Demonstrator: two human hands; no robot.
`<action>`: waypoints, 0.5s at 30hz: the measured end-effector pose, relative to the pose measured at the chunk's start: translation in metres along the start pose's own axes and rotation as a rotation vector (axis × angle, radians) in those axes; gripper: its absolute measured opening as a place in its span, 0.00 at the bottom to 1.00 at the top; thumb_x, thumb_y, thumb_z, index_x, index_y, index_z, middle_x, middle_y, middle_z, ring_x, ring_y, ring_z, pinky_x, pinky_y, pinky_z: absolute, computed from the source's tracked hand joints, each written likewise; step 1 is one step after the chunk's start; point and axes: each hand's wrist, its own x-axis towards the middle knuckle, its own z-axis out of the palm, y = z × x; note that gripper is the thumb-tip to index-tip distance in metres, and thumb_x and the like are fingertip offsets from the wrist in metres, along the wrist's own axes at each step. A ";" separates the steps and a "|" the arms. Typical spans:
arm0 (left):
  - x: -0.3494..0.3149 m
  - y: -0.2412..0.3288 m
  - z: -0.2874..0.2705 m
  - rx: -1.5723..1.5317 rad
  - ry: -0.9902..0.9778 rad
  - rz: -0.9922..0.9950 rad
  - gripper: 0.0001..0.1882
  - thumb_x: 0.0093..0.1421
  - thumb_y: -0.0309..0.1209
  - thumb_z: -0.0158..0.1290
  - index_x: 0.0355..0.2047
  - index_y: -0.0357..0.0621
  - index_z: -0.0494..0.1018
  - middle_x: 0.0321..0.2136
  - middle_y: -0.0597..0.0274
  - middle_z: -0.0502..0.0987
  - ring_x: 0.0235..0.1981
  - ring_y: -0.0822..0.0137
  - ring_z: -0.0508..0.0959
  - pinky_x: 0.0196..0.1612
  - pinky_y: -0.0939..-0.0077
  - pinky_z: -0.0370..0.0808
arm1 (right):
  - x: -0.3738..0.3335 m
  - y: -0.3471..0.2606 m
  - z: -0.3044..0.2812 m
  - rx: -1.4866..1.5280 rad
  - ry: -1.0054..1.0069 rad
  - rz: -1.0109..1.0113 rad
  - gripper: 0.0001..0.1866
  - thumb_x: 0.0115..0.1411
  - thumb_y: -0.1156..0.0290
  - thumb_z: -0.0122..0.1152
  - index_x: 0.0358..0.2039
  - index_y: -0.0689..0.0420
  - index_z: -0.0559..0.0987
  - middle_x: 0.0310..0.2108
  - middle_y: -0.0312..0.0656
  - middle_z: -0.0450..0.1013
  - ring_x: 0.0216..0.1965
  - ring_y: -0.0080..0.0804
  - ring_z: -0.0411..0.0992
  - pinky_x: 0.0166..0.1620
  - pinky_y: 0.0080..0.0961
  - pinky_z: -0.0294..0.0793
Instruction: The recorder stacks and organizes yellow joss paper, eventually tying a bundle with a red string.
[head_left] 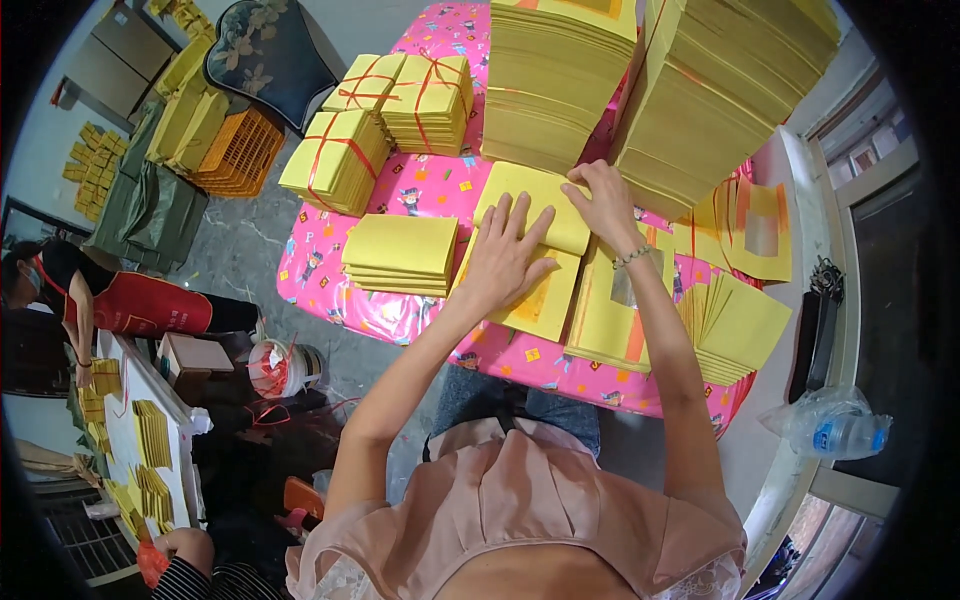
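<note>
A yellow paper sheet (540,183) lies folded over in front of me, above another piece with an orange print (535,310). My left hand (505,250) presses flat across it, fingers spread. At the sheet's right edge, my right hand (605,205) has its fingers curled and pinches the paper. Left of my left hand sits a small pile of folded yellow papers (400,250). Under my right forearm are yellow sheets with orange and silver patches (605,320). Farther right, folded yellow papers (740,325) are fanned out.
Tall yellow paper stacks (550,95) rise at the pink-covered table's (440,185) far side. Bundles tied with red ribbon (335,160) stand far left. Beyond are an orange crate (237,155), a bucket (285,368) and a co-worker in a red apron (150,303). A bagged plastic bottle (845,435) lies right.
</note>
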 end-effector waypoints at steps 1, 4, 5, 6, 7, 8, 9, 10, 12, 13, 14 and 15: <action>0.001 0.000 0.000 -0.009 0.000 0.003 0.38 0.61 0.51 0.51 0.67 0.52 0.56 0.63 0.38 0.57 0.64 0.37 0.56 0.66 0.45 0.52 | 0.002 -0.001 -0.001 -0.029 -0.023 -0.008 0.15 0.58 0.59 0.62 0.38 0.58 0.80 0.37 0.46 0.76 0.42 0.45 0.72 0.45 0.41 0.70; 0.002 -0.001 0.001 -0.012 0.015 0.013 0.37 0.61 0.51 0.51 0.66 0.51 0.57 0.63 0.38 0.58 0.64 0.37 0.56 0.66 0.45 0.52 | 0.010 -0.005 0.007 0.041 -0.040 -0.035 0.17 0.59 0.58 0.61 0.41 0.58 0.81 0.39 0.46 0.76 0.43 0.45 0.72 0.47 0.42 0.68; 0.002 -0.001 0.001 -0.012 0.015 0.013 0.37 0.61 0.51 0.51 0.66 0.51 0.57 0.63 0.38 0.58 0.64 0.37 0.56 0.66 0.45 0.52 | 0.011 -0.006 0.010 0.041 -0.039 -0.035 0.17 0.59 0.58 0.61 0.41 0.58 0.81 0.39 0.46 0.76 0.43 0.45 0.72 0.47 0.42 0.68; 0.003 -0.001 0.002 -0.019 0.005 0.005 0.36 0.61 0.52 0.50 0.66 0.52 0.57 0.63 0.39 0.58 0.64 0.37 0.56 0.65 0.45 0.53 | 0.012 -0.007 0.013 0.026 -0.068 -0.053 0.18 0.59 0.57 0.60 0.43 0.58 0.80 0.40 0.46 0.76 0.44 0.45 0.72 0.47 0.43 0.68; 0.004 0.000 0.001 -0.026 -0.005 -0.005 0.36 0.62 0.52 0.49 0.67 0.54 0.57 0.63 0.39 0.58 0.64 0.37 0.55 0.65 0.44 0.53 | 0.014 -0.008 0.015 0.011 -0.098 -0.072 0.19 0.59 0.56 0.60 0.45 0.57 0.80 0.41 0.45 0.76 0.45 0.45 0.72 0.48 0.43 0.67; 0.004 0.000 0.000 -0.024 -0.004 -0.006 0.36 0.62 0.52 0.49 0.67 0.54 0.57 0.63 0.39 0.58 0.64 0.37 0.55 0.65 0.44 0.53 | 0.014 -0.008 0.016 0.012 -0.098 -0.073 0.19 0.59 0.56 0.60 0.45 0.57 0.80 0.41 0.45 0.76 0.45 0.45 0.72 0.48 0.43 0.67; 0.005 0.001 -0.001 -0.040 -0.030 -0.016 0.35 0.62 0.52 0.49 0.66 0.54 0.57 0.62 0.39 0.58 0.64 0.38 0.55 0.65 0.44 0.53 | 0.015 -0.007 0.017 0.022 -0.129 -0.063 0.20 0.60 0.56 0.60 0.45 0.57 0.80 0.41 0.46 0.76 0.47 0.45 0.72 0.48 0.43 0.67; 0.004 0.001 -0.002 -0.056 -0.055 -0.026 0.35 0.62 0.52 0.49 0.66 0.54 0.57 0.62 0.39 0.58 0.64 0.38 0.55 0.65 0.44 0.52 | 0.015 -0.007 0.018 0.032 -0.160 -0.053 0.20 0.60 0.56 0.60 0.45 0.57 0.79 0.41 0.46 0.76 0.48 0.45 0.72 0.49 0.43 0.67; 0.003 0.002 -0.004 -0.053 -0.051 -0.025 0.35 0.62 0.51 0.49 0.66 0.54 0.57 0.62 0.39 0.58 0.64 0.38 0.55 0.65 0.44 0.52 | 0.016 -0.007 0.018 0.049 -0.175 -0.042 0.20 0.60 0.56 0.60 0.46 0.58 0.79 0.42 0.46 0.76 0.48 0.45 0.72 0.49 0.43 0.67; 0.003 0.002 -0.004 -0.051 -0.047 -0.022 0.35 0.62 0.51 0.49 0.66 0.54 0.57 0.62 0.39 0.58 0.64 0.38 0.55 0.65 0.43 0.52 | 0.017 -0.007 0.019 0.066 -0.189 -0.031 0.21 0.60 0.56 0.60 0.46 0.58 0.78 0.42 0.47 0.75 0.48 0.46 0.72 0.49 0.43 0.67; 0.001 0.002 -0.005 -0.049 -0.047 -0.022 0.35 0.62 0.51 0.49 0.66 0.54 0.57 0.62 0.39 0.58 0.64 0.38 0.55 0.65 0.43 0.52 | 0.016 -0.007 0.019 0.067 -0.189 -0.031 0.21 0.60 0.56 0.60 0.46 0.58 0.78 0.42 0.47 0.75 0.48 0.46 0.72 0.49 0.43 0.67; -0.001 0.004 -0.007 -0.032 -0.045 -0.018 0.35 0.62 0.52 0.49 0.66 0.55 0.56 0.62 0.40 0.57 0.64 0.38 0.54 0.65 0.43 0.52 | 0.015 -0.007 0.020 0.082 -0.179 -0.031 0.21 0.60 0.56 0.60 0.46 0.58 0.78 0.42 0.47 0.75 0.48 0.46 0.72 0.49 0.43 0.67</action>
